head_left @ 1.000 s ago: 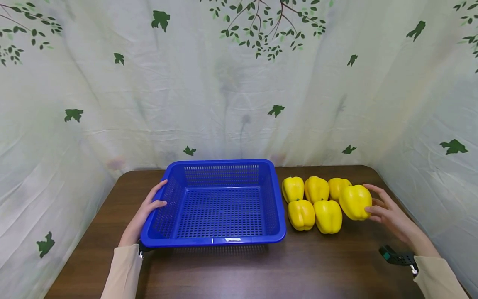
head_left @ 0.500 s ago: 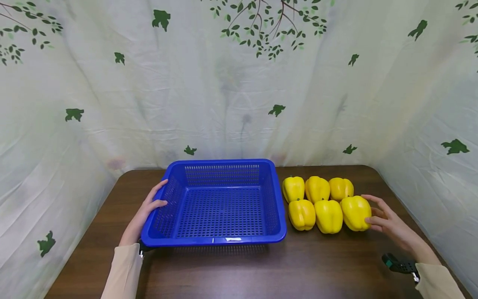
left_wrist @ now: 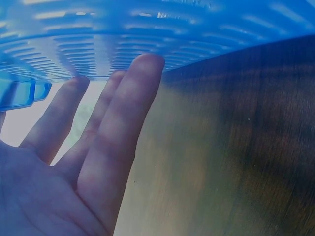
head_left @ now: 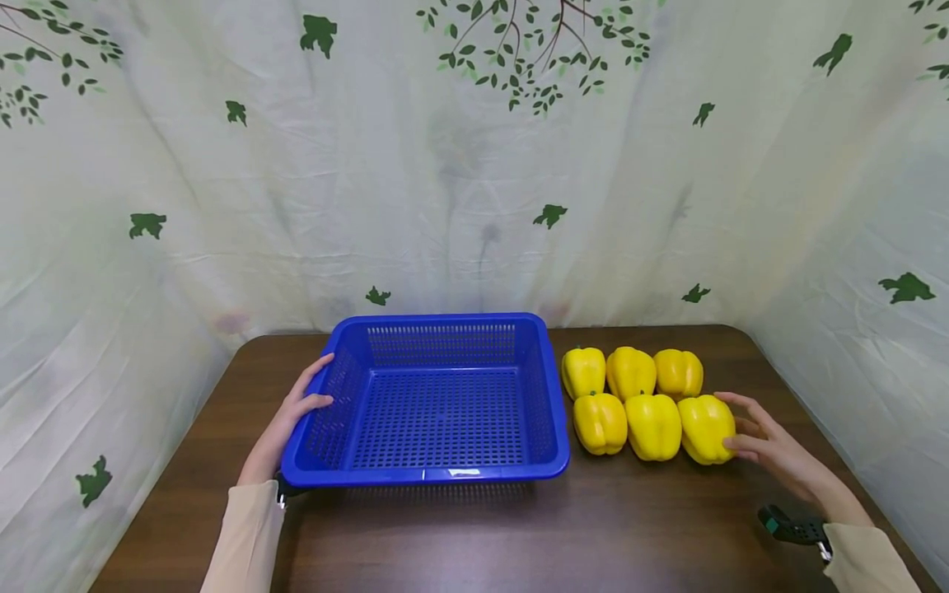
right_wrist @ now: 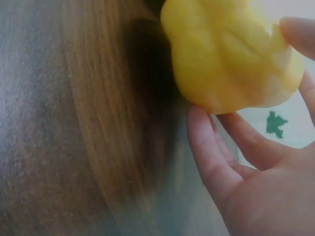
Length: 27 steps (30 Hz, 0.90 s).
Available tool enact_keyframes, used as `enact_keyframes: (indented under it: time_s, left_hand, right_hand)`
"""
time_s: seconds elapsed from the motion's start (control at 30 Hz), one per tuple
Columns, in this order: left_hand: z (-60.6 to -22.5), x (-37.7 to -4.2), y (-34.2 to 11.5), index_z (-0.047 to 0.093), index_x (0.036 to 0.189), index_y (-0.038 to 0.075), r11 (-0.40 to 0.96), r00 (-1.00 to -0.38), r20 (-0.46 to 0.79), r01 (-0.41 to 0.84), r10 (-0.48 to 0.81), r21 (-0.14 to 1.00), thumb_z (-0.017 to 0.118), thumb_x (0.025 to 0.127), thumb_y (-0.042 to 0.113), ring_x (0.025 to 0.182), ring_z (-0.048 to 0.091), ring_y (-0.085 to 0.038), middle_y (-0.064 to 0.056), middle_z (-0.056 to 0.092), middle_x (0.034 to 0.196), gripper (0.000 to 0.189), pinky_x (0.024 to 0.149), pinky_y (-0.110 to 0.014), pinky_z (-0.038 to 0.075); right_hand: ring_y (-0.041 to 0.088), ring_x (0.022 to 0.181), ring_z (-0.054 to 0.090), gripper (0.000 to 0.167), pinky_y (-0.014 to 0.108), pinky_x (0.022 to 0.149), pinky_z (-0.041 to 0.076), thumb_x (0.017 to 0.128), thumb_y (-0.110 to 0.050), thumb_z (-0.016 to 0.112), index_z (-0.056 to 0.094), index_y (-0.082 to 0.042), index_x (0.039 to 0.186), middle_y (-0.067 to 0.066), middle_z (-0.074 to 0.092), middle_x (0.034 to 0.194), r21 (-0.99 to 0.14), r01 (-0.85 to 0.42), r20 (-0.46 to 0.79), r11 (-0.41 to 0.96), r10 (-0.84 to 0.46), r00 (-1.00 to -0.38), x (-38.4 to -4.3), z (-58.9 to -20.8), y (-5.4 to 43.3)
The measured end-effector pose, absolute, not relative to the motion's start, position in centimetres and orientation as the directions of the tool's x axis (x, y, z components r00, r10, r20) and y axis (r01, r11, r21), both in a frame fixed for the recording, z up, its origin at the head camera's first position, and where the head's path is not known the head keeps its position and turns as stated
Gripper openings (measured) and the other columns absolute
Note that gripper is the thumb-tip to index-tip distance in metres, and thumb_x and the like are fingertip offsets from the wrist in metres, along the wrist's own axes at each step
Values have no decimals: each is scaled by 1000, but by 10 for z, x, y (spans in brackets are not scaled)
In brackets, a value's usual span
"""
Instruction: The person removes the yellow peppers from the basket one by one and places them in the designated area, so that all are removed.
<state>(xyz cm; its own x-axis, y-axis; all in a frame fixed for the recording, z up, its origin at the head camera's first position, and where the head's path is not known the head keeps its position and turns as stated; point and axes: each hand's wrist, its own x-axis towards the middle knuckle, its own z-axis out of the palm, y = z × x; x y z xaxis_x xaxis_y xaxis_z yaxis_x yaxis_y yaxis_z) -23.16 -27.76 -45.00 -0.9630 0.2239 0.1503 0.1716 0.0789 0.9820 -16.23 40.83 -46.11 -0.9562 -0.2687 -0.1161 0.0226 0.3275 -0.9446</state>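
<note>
In the head view, a blue plastic basket (head_left: pixel 371 478) with slotted walls stands on the table, with nothing in it. My left hand (head_left: pixel 285 420) holds its left side, thumb over the rim; the left wrist view shows the other fingertips against the slotted outer wall (left_wrist: pixel 206 24). To the basket's right, several yellow bell peppers sit in two rows of three. My right hand (head_left: pixel 782 449) has thumb and fingers around the right side of the front-row end pepper (head_left: pixel 707 428). Close up in the right wrist view, fingertips touch that yellow bell pepper (right_wrist: pixel 221 64) from two sides.
The brown wooden table (head_left: pixel 593 535) has rounded back corners. Beside the held pepper are a front-row pepper (head_left: pixel 653 428) and a back-row pepper (head_left: pixel 678 373). A pale curtain (head_left: pixel 445 206) with leaf prints hangs behind the table and along both sides.
My right hand has lowered the bell pepper from above the others and drawn it toward me, into the right end of the front row. The left hand and basket stay where they were.
</note>
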Motion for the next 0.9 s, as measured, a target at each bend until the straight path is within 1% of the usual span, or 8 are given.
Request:
enact_keyframes:
  time_s: [0.07,0.23,0.33,0.47,0.53,0.7,0.77,0.9]
  left_hand:
    - [-450,-232,-278,35,149,28,83,-961,157,180,226,980,45,90,-4,111,43,-3,-27,16,148,67,86,-17,40]
    - [-450,-231,-277,33,149,28,91,-962,143,168,232,982,44,91,-2,112,43,-3,-27,16,148,67,86,-17,40]
    - [-449,-230,-277,31,150,28,100,-965,119,145,232,984,44,92,0,112,42,-3,-27,15,149,66,85,-17,40]
    - [-447,-228,-276,27,152,26,102,-968,94,121,234,987,44,94,1,114,41,-4,-25,13,151,65,86,-18,41]
    - [-445,-227,-275,24,153,26,103,-969,71,97,238,990,44,96,4,117,41,-11,-25,13,152,64,86,-20,43]
    - [-442,-221,-277,14,154,31,112,-962,-39,-9,270,994,40,103,22,120,37,-36,-20,9,153,58,84,-36,47]
    - [-441,-219,-279,12,154,33,120,-956,-65,-32,286,992,38,104,29,119,37,-39,-18,8,154,57,84,-39,46]
    - [-438,-222,-284,7,155,31,169,-957,-39,11,289,986,35,104,33,118,43,-39,-24,16,151,57,85,-42,48]
  right_hand:
    - [-1,104,47,61,26,81,47,96,-10,52,21,-21,148,22,13,144,-945,34,-126,326,-266,-956,-162,-462,408]
    - [-5,107,41,61,24,82,46,97,-11,50,20,-20,149,17,16,144,-951,34,-119,308,-262,-958,-160,-465,407]
    - [-8,109,39,60,23,81,46,98,-10,49,20,-21,150,5,24,140,-955,29,-107,294,-252,-962,-159,-467,408]
    - [-7,110,43,57,21,82,46,99,-8,48,24,-19,149,-12,33,131,-965,2,-68,263,-243,-968,-160,-466,409]
    - [-7,110,45,54,19,82,45,99,-6,47,27,-20,148,-14,36,129,-970,-15,-44,244,-232,-972,-160,-464,409]
    - [-7,109,48,49,14,82,43,100,-7,46,34,-24,144,-14,40,128,-972,-58,14,226,-194,-981,-165,-457,408]
    - [-6,109,49,48,13,83,42,100,-7,45,34,-23,144,-13,42,128,-972,-82,41,220,-188,-981,-168,-453,406]
    - [-2,110,51,48,11,84,41,99,-3,44,34,-17,144,-10,44,129,-973,-138,103,184,-189,-977,-174,-443,401]
